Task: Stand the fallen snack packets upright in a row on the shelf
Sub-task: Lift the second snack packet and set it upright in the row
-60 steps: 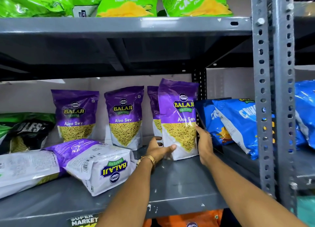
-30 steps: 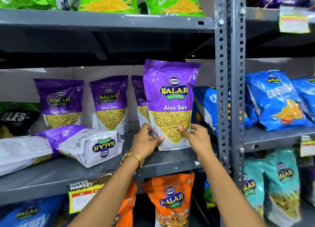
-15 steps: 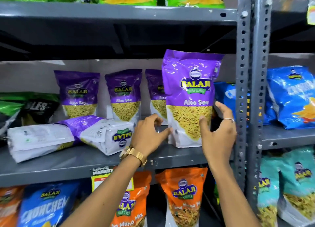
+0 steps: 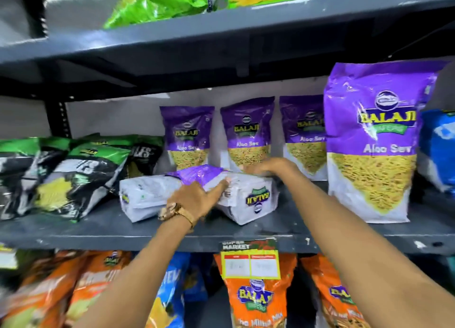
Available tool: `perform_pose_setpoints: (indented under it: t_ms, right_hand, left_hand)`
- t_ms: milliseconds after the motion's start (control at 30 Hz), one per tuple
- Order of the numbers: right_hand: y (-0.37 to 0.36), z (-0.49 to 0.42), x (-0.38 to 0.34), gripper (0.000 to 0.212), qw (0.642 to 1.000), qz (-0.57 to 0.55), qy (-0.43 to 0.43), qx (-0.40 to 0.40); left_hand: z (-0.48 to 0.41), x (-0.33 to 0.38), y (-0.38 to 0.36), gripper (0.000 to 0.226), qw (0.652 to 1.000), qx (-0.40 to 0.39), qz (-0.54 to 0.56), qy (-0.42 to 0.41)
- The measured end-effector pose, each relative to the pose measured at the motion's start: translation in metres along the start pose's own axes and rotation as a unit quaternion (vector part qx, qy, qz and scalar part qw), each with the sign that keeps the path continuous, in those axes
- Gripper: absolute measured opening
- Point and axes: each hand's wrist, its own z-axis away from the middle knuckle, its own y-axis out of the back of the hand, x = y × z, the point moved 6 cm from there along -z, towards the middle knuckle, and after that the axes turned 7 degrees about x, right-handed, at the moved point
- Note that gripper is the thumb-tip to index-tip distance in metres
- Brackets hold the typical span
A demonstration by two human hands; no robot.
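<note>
Hands have left the upright front packet [image 4: 371, 143], standing right of the fingers, and the left hand [image 4: 197, 199] and right hand [image 4: 268, 167] lie spread, not yet gripping, on the fallen packet [image 4: 246, 194] under them, next to stand.

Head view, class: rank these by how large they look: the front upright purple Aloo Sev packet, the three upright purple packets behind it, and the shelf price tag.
1. Front packet, largest, though it is nearest the camera.
2. Three back packets, alike.
3. Price tag, smallest.
</note>
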Motion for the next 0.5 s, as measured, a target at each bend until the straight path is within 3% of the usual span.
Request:
perform_pose_setpoints:
  t_ms: [67,133,267,333,400,500]
  right_hand:
    - [-0.013,-0.007,0.002,0.087,0.998,0.010,-0.023,-0.066]
    - [-0.026,0.000,-0.004,0.068,0.990,0.033,-0.003,-0.134]
    - [-0.018,-0.001,-0.004,0.057,0.995,-0.005,0.062,-0.077]
    - [-0.011,-0.012,0.003,0.059,0.996,-0.022,0.076,-0.039]
    - [-0.003,-0.016,0.004,0.048,0.991,-0.086,0.098,-0.003]
    - [0.004,-0.023,0.009,0.056,0.974,-0.183,0.122,0.043]
  left_hand:
    - [0.004,0.003,-0.016,0.081,0.984,-0.092,0.142,0.049]
    - [0.006,0.005,-0.026,0.073,0.955,-0.128,0.253,0.087]
    - [0.004,0.008,-0.038,0.070,0.921,-0.175,0.336,0.091]
    - [-0.001,0.011,-0.042,0.071,0.917,-0.178,0.350,0.073]
    - [-0.009,0.019,-0.042,0.073,0.915,-0.164,0.365,0.042]
    - [-0.028,0.032,-0.040,0.053,0.922,-0.139,0.361,-0.006]
